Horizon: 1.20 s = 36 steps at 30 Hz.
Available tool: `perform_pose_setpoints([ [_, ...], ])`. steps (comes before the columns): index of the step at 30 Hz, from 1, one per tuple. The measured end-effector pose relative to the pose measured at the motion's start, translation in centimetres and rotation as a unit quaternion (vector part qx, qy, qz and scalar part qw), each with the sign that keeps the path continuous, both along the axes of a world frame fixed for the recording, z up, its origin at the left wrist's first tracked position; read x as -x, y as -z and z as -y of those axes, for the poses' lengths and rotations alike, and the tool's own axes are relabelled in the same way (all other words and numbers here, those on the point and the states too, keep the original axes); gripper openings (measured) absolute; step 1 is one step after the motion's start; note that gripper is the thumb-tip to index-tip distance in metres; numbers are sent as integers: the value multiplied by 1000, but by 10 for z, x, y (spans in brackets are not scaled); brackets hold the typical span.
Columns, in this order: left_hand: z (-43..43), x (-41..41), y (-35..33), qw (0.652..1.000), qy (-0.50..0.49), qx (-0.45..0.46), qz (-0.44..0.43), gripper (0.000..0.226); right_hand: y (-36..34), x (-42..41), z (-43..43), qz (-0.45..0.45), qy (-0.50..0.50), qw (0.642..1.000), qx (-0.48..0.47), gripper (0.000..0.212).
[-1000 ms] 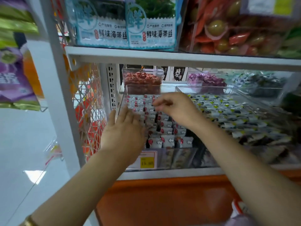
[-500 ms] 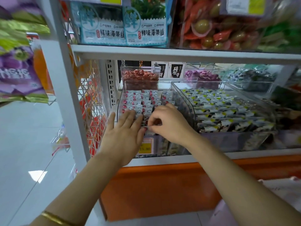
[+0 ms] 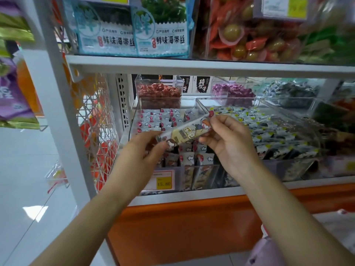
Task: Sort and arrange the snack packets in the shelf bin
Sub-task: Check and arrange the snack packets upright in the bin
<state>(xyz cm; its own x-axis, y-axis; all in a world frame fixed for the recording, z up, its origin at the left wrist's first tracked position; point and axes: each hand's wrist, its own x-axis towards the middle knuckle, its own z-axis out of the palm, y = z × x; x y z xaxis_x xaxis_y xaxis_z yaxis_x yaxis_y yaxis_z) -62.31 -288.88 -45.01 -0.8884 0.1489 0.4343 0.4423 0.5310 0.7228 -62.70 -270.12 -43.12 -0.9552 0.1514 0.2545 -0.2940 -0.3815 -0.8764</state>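
Observation:
A long, narrow snack packet (image 3: pixel 185 133) with cartoon print and a yellowish middle is held up above the clear shelf bin (image 3: pixel 134 116). My left hand (image 3: pixel 138 152) pinches its lower left end and my right hand (image 3: pixel 228 143) pinches its upper right end. The packet is tilted, right end higher. Below it the bin holds several rows of small grey-white snack packets (image 3: pixel 153 120) with red marks, standing upright. A yellow price tag (image 3: pixel 163 183) sits on the bin's front.
A second clear bin (image 3: pixel 288 112) of green-and-white packets adjoins on the right. Tubs of red sweets (image 3: pixel 159 91) and purple sweets (image 3: pixel 234 93) stand behind. The upper shelf edge (image 3: pixel 192 66) hangs close above. A white wire rack (image 3: pixel 96 121) stands to the left.
Both hands have risen out of the bin. They now hold one long packet between them above the rows, where before they pressed on the packets inside.

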Motion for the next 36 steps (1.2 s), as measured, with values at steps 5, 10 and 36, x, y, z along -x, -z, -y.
perform_pose_setpoints([
  [5,1,5,-3,964,31,-227,133,13,5,2,-4,49,-42,997,39,11],
  [10,0,7,-5,915,39,-356,185,22,8,2,-3,74,-99,989,75,24],
  [36,-2,-1,-7,969,67,-216,100,28,17,0,-6,-2,20,982,-187,19],
])
